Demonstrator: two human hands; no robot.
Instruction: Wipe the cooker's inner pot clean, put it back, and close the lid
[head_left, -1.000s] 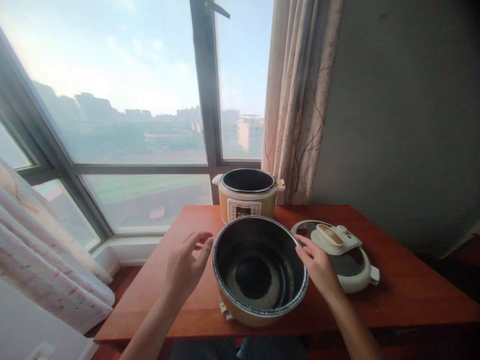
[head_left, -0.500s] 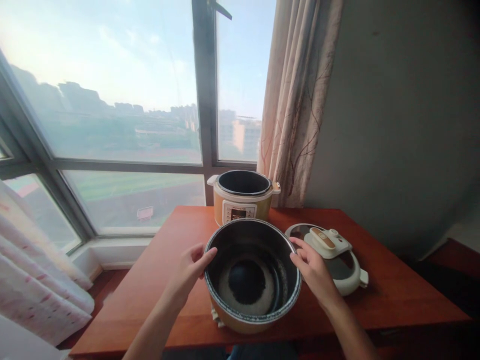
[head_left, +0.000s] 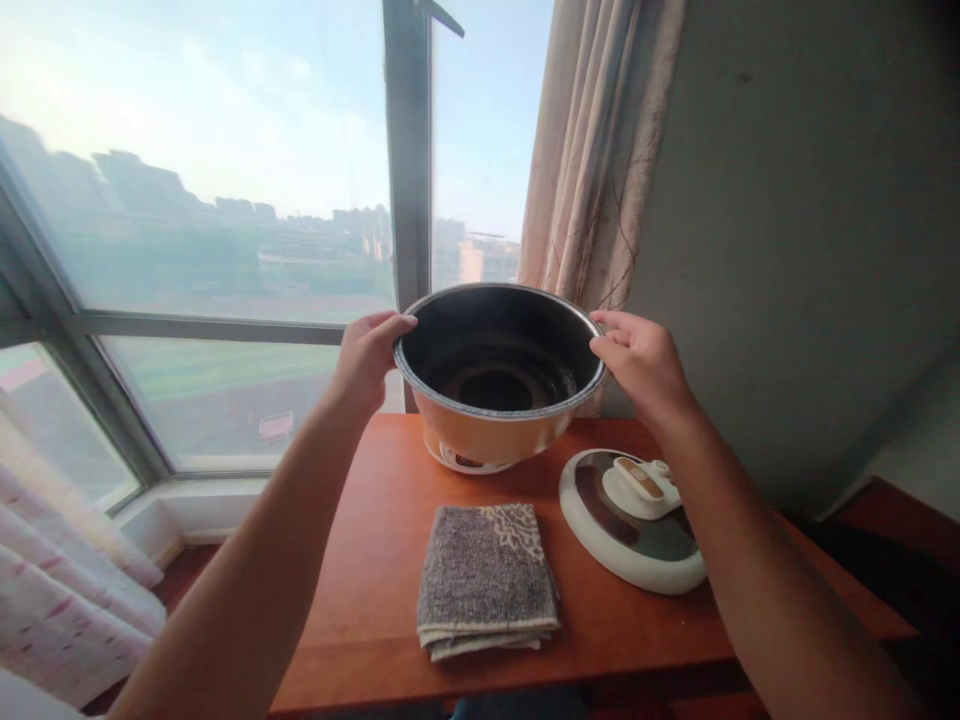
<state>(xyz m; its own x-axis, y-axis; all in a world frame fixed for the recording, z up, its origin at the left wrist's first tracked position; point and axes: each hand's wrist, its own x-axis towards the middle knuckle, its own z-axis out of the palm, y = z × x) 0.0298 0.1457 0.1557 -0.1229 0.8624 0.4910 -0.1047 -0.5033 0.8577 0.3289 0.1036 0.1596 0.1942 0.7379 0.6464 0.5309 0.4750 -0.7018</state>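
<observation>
Between my two hands hangs a round inner pot (head_left: 491, 435), dark inside and golden outside, raised above the table. My left hand (head_left: 369, 360) pinches its rim on the left, thumb on top. At the right side of the rim, my right hand (head_left: 643, 362) grips it with thumb and fingers. Behind and below the pot stands the cooker base (head_left: 474, 464); only its lower front shows, the rest is hidden by the pot. The white cooker lid (head_left: 622, 570) lies to the right, partly covered by my right forearm.
A folded grey towel (head_left: 487, 580) lies near the front edge of the reddish wooden table (head_left: 337, 610). Windows (head_left: 225, 200) rise at the back left, with a curtain (head_left: 585, 150) beside them and a grey wall (head_left: 787, 250) on the right.
Both hands have lifted the inner pot up and away from me, toward the cooker base. The towel beneath it is now in full view, while the pot hides most of the base.
</observation>
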